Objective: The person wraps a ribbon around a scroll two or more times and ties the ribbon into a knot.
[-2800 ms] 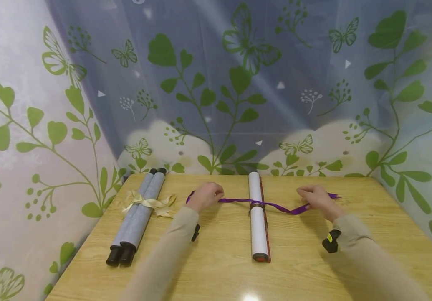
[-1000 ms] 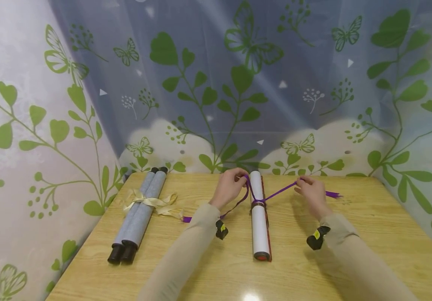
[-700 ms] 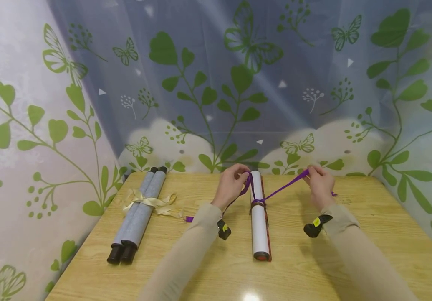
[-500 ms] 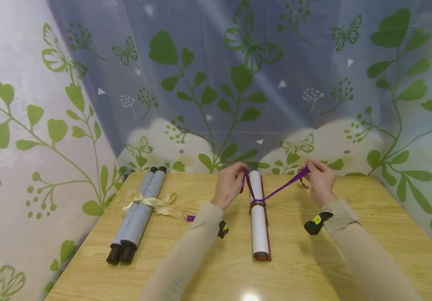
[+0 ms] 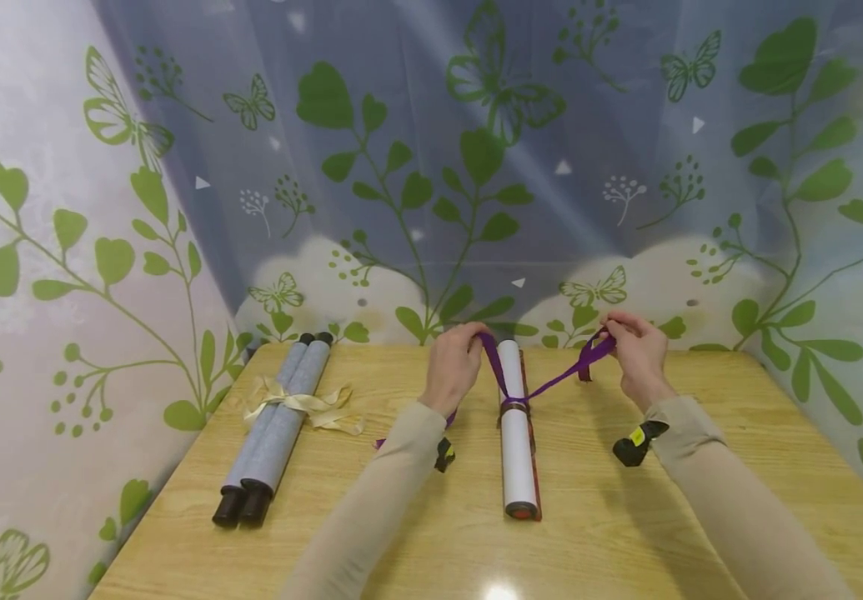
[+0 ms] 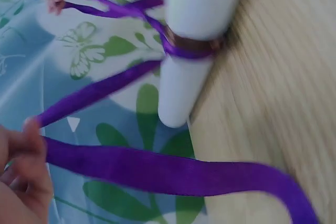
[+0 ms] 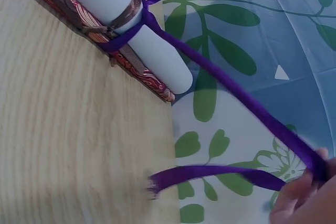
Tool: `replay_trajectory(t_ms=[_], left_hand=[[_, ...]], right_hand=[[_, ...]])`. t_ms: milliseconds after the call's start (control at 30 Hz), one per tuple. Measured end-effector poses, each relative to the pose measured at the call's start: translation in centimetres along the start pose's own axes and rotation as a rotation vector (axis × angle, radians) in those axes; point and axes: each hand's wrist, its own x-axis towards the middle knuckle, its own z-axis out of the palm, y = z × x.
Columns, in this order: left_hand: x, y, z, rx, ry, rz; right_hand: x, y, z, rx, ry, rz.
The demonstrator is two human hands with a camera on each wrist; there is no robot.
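Observation:
A purple ribbon goes round a white roll with a red patterned edge lying along it, and crosses on top. A brown band also circles the roll. My left hand pinches the ribbon just left of the roll's far end; a long tail trails behind the wrist onto the table. To the right, my right hand pinches the other side, raised above the table. A short loop bends back at its fingers, and a frayed tail hangs below.
Two grey-blue rolls with black ends lie side by side at the table's left, tied with a cream ribbon. Patterned cloth hangs behind the wooden table and at its sides.
My left hand has moved right and up, close to the roll. The right hand has lifted, and its ribbon tail has swung from beyond the hand to its left side. The ribbon has risen from the table.

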Motion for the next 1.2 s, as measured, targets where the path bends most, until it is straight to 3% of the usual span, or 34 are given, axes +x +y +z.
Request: replay_trajectory(t_ms=[133, 267, 400, 567, 767, 900, 1067, 1200], left_hand=[[-0.1, 0.1, 0.1, -0.248, -0.080, -0.155], [-0.2, 0.2, 0.3, -0.367, -0.132, -0.233], [-0.1, 0.3, 0.2, -0.438, -0.199, -0.247], [0.0, 0.4, 0.3, -0.491, -0.261, -0.261], [-0.2, 0.3, 0.6, -0.459, -0.273, -0.252], [-0.4, 0.2, 0.6, -0.458, -0.266, -0.247], [-0.5, 0.2, 0.6, -0.448, -0.281, -0.235], [-0.4, 0.1, 0.6, -0.438, -0.286, -0.218]], right_hand=[[0.2, -0.3, 0.4, -0.089, -0.065, -0.051], [0.3, -0.9, 1.4, -0.128, -0.230, -0.101], [0.4, -1.7, 2.8, -0.272, -0.394, -0.159], [0.3, -2.0, 5.0, -0.593, -0.556, -0.271], [-0.5, -0.6, 7.5, -0.879, -0.661, -0.416], [-1.0, 0.4, 8.4, -0.856, -0.732, -0.407], [-1.3, 0.8, 9.1, -0.669, -0.842, -0.292], [-1.3, 0.8, 9.3, -0.659, -0.882, -0.307]])
